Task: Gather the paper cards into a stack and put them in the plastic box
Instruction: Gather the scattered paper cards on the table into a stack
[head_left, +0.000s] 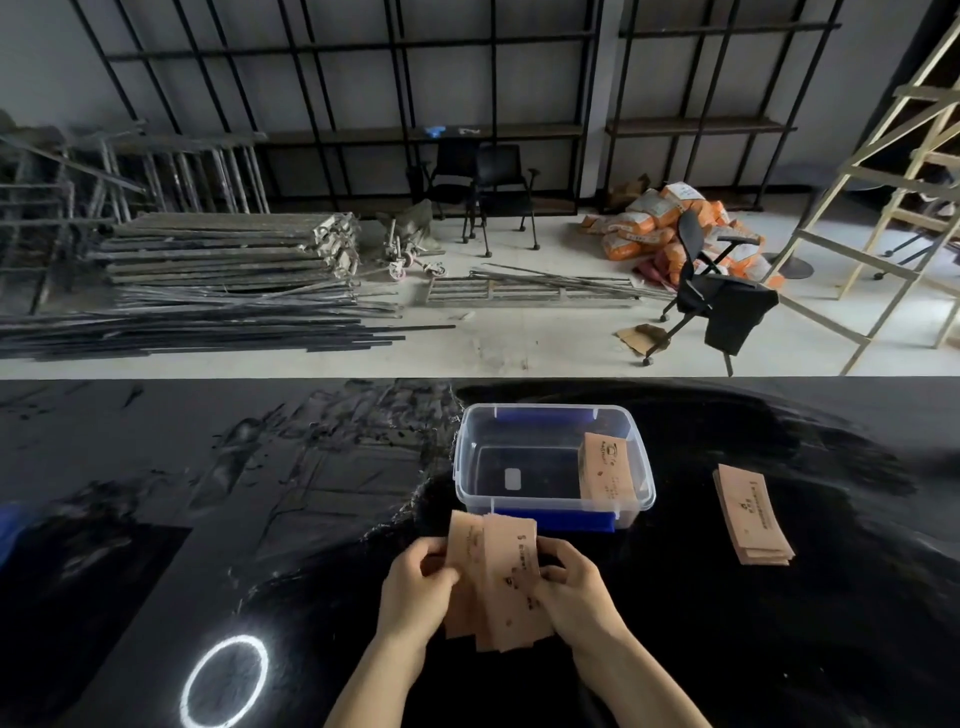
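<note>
Several brown paper cards (498, 582) are held fanned and uneven between both hands, just above the black table and in front of the plastic box. My left hand (413, 592) grips their left edge; my right hand (576, 592) grips their right edge. The clear plastic box (467, 467) with blue latches stands behind the hands. A stack of cards (607, 470) leans inside it against its right wall. Another stack of cards (753, 514) lies flat on the table to the right of the box.
The glossy black table (260, 519) ends at its far edge just behind the box. A bright ring of light (224, 680) reflects at the lower left. Beyond the table are metal bars, office chairs, orange sacks and a wooden ladder frame on the floor.
</note>
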